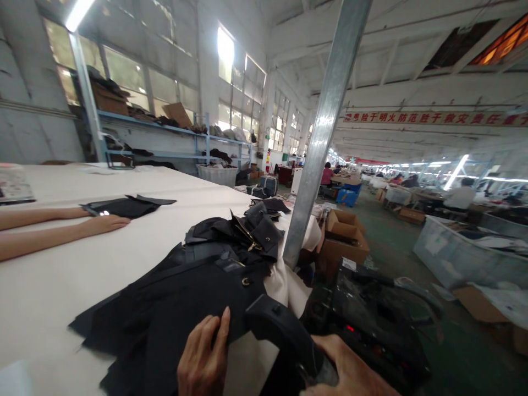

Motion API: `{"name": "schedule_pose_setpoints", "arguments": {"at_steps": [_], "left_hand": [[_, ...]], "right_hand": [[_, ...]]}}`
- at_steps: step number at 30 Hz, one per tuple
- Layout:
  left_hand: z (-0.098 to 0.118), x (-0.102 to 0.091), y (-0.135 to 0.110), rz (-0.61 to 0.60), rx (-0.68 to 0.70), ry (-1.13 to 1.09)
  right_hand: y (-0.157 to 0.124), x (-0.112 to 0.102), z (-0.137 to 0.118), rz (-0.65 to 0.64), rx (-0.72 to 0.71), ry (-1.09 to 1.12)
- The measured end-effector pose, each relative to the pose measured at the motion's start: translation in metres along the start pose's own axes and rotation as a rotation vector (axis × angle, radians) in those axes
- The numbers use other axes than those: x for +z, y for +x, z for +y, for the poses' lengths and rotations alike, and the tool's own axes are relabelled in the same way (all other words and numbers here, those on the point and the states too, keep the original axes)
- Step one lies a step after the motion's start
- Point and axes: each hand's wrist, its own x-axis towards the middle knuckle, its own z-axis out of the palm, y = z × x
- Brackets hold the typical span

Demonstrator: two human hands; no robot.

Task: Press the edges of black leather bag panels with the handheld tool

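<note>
My left hand (204, 355) lies on a pile of black cloth pieces (181, 291) at the near edge of the pale table, fingers stretched out and resting on the top piece. At lower right my right hand (346, 366) is wrapped round the handle of a black handheld tool (284, 330) with a curved body. The tool's head is close to the cloth, right of my left hand; I cannot tell whether it touches. Brass-coloured metal fittings (246, 281) show on the dark pieces. Behind them lies a heap of black pieces with a zipper (251, 239).
At left, another person's hands (105, 223) rest by a black piece (132, 207) on the white table (37, 297). A metal post (322, 137) rises at the table's edge. Right of it stand a black machine (371, 324) with a red display, cardboard boxes (344, 236) and a large bin (454, 256).
</note>
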Motion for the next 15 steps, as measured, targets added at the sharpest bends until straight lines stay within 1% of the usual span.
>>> {"name": "schedule_pose_setpoints", "arguments": {"at_steps": [2, 5, 7, 9, 11, 15], "left_hand": [[0.001, 0.0, 0.001, -0.002, -0.011, 0.011], [0.001, 0.002, -0.002, -0.027, -0.014, 0.036], [0.0, 0.004, -0.006, -0.053, -0.016, 0.041], [0.001, 0.005, -0.009, -0.077, -0.009, 0.046], [0.002, 0.006, -0.01, -0.086, -0.011, 0.055], [0.006, 0.003, -0.005, -0.078, -0.021, 0.066]], "right_hand": [[0.008, 0.001, 0.001, -0.032, -0.031, 0.045], [0.021, -0.001, 0.008, -0.104, -0.128, 0.199], [0.025, -0.006, 0.014, -0.108, -0.211, 0.265], [0.024, -0.012, 0.02, -0.09, -0.24, 0.266], [0.016, -0.017, 0.024, -0.064, -0.197, 0.234], [-0.005, -0.015, 0.024, 0.062, -0.032, 0.075]]}}
